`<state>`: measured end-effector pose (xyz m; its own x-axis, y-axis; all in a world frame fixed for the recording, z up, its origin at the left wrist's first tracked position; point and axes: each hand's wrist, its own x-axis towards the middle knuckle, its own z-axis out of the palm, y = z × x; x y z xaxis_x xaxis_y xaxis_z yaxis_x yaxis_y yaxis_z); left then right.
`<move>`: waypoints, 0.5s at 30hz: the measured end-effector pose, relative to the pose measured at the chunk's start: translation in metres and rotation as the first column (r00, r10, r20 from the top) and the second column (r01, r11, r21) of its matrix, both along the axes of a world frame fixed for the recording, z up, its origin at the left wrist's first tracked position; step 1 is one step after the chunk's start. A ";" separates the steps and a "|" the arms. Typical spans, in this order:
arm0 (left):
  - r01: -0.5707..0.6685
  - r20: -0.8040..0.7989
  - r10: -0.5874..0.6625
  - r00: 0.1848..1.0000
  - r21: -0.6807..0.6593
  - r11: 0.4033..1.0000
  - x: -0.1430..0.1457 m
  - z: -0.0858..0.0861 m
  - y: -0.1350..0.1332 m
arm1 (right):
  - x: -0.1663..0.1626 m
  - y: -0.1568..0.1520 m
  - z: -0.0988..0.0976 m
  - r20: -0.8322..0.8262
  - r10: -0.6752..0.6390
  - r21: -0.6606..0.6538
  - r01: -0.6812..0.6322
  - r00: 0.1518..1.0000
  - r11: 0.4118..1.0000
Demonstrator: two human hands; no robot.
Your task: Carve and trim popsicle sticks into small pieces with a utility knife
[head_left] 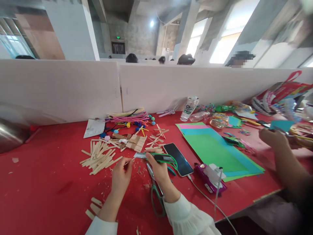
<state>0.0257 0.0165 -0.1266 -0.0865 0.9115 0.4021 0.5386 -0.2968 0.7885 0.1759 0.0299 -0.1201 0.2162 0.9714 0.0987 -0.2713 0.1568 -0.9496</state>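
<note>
My left hand [121,178] is closed in a pinch on a thin wooden stick [128,162] just above the red table [44,182]. My right hand [157,169] grips a green utility knife [156,157], its blade pointing left toward the stick. A loose pile of flat wooden craft sticks [99,157] lies left of my left hand. Green-handled scissors [155,191] lie under my right wrist. A small assembly of glued sticks [135,142] sits behind my hands.
A black phone [177,159] with a cable, a purple glue gun [210,178], and stacked coloured paper [215,147] lie to the right. Pipe cleaners [129,118] and a water bottle [188,107] stand by the white partition. Another person's arm [283,153] works at far right.
</note>
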 end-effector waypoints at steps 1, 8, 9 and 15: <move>0.005 -0.007 -0.005 1.000 0.011 1.000 0.001 0.000 -0.001 | 0.000 0.000 0.000 -0.003 0.008 -0.006 -0.008 1.000 1.000; 0.047 -0.005 -0.046 0.999 0.094 0.995 0.004 0.004 -0.003 | 0.009 0.004 0.007 -0.066 -0.037 -0.052 0.034 0.997 0.998; 0.046 0.000 -0.047 0.999 0.094 0.995 0.004 0.005 -0.003 | 0.009 0.004 0.008 -0.065 -0.033 -0.049 0.030 0.997 0.998; 0.006 0.041 -0.008 0.999 0.068 0.998 0.004 0.005 -0.005 | 0.011 0.000 0.010 -0.038 -0.041 -0.018 0.040 0.998 0.999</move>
